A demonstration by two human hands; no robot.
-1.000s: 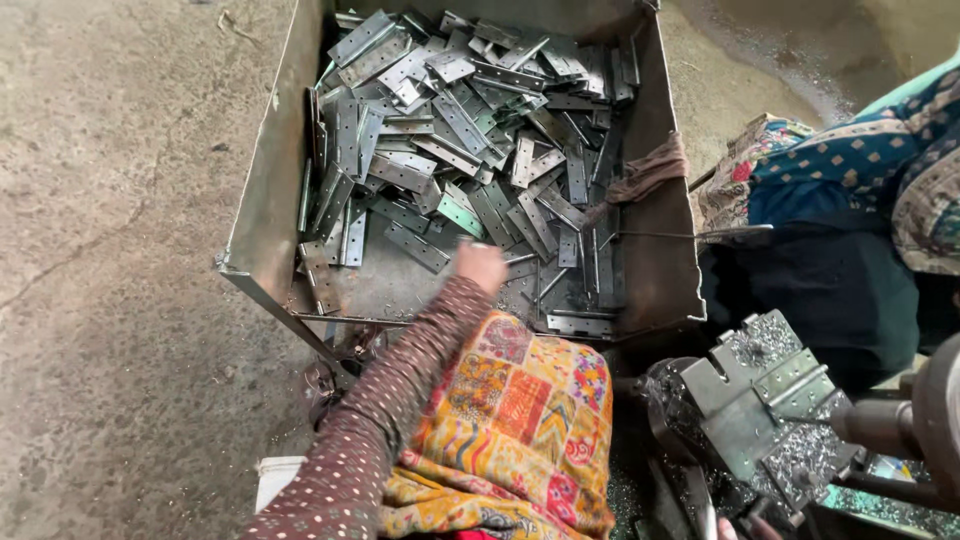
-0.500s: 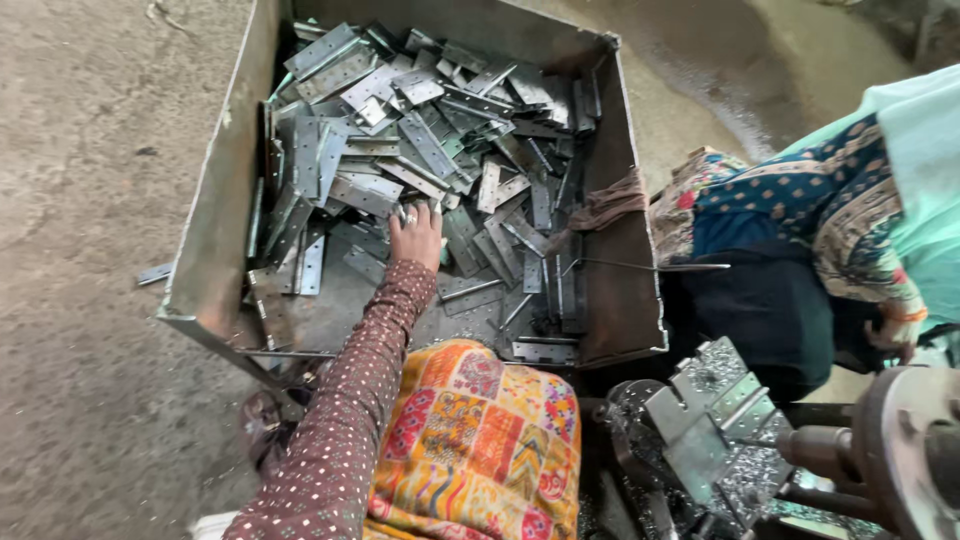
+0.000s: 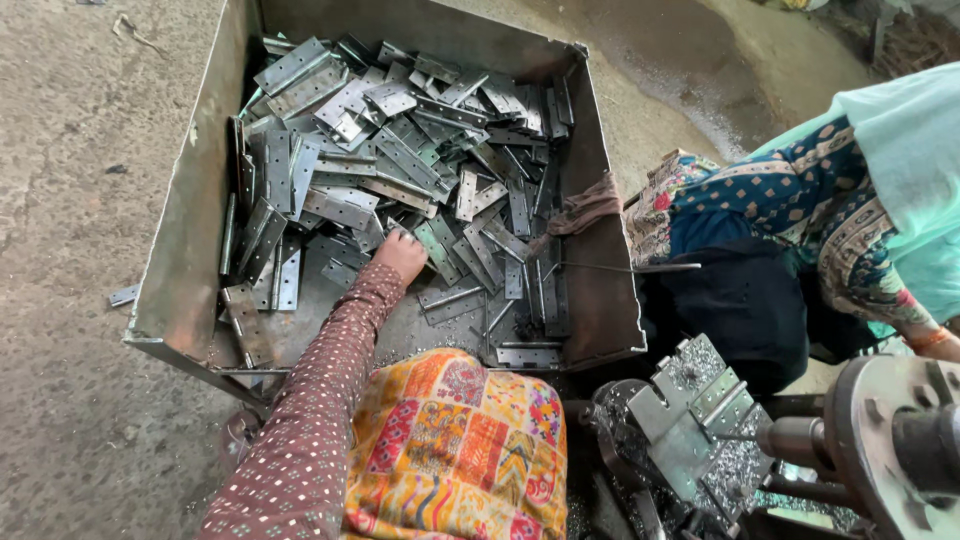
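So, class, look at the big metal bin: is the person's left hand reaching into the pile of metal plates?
Yes, the left hand is stretched into the metal bin and rests on the heap of flat metal hinge plates.

A long maroon sleeve (image 3: 310, 420) with small pale dots, above orange patchwork-patterned cloth (image 3: 460, 445) on the lap

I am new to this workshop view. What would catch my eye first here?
First, the heap of flat metal hinge plates filling the big metal bin on the floor. The left hand reaches into them mid-bin. At lower right stands a machine jig dusted with metal shavings.
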